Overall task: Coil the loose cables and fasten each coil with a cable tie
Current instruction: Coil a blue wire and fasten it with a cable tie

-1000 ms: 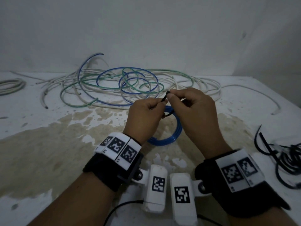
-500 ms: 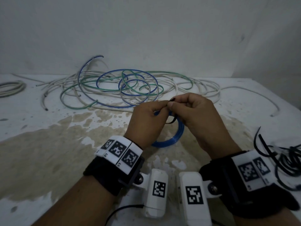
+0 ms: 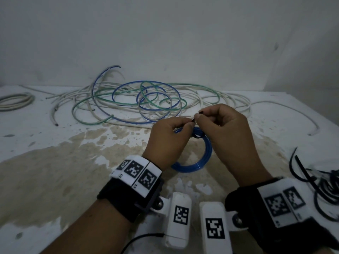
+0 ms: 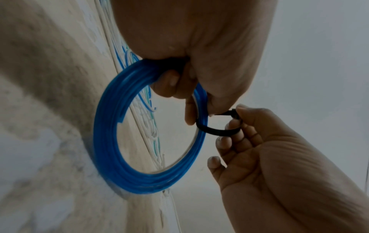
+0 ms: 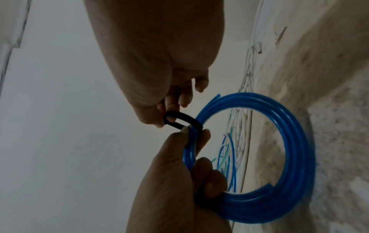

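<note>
A coiled blue cable (image 3: pixel 200 163) hangs upright above the stained table, held in my left hand (image 3: pixel 170 138), whose fingers curl round the coil (image 4: pixel 111 141) near its top. A black cable tie (image 4: pixel 217 130) is looped loosely round the coil's strands (image 5: pixel 295 141). My right hand (image 3: pixel 220 125) pinches the tie (image 5: pixel 179 119) between thumb and fingers, close against my left fingertips. The tie's tip (image 3: pixel 200 112) sticks up just above my right fingers. How the tie's two ends meet is hidden between the fingertips.
A tangle of loose white, blue and green cables (image 3: pixel 146 101) lies at the back of the table (image 3: pixel 55 180). A white coil (image 3: pixel 14 101) sits far left. Black cable ties (image 3: pixel 322 186) lie in a heap at the right edge. A wall stands behind.
Both hands stayed together on the tie and shifted slightly right and down. The tie's loop round the blue coil looks a little smaller.
</note>
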`<action>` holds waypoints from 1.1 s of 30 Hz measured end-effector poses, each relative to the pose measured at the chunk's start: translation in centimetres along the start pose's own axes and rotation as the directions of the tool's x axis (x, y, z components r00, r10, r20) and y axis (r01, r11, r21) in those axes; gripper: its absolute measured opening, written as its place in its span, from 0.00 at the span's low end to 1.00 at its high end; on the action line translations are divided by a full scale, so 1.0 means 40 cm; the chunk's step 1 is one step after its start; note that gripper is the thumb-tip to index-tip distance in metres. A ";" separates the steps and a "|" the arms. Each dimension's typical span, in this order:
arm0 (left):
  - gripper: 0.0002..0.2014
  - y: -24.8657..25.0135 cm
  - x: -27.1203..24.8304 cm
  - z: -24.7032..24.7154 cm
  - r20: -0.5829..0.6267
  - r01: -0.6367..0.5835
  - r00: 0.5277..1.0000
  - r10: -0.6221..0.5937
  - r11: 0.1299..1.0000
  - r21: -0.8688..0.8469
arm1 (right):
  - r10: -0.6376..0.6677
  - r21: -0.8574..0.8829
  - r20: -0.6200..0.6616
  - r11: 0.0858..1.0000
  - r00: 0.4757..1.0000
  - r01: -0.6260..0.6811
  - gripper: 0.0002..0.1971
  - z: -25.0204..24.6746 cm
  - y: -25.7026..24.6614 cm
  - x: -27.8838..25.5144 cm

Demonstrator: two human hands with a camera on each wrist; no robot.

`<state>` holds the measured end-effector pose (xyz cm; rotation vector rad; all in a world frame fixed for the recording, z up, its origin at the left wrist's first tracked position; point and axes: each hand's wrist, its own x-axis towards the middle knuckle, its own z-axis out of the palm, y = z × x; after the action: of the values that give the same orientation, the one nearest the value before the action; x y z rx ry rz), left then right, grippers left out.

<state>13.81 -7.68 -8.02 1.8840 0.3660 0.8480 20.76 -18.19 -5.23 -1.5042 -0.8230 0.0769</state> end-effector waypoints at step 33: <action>0.13 0.020 -0.008 0.002 0.062 -0.076 0.995 0.072 0.995 0.059 | -0.055 -0.157 -0.121 0.987 0.991 0.036 0.08 -0.011 -0.001 -0.007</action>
<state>13.53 -8.30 -7.45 1.9854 0.2896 0.8356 20.76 -18.73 -5.24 -1.6179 -0.7759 -0.1167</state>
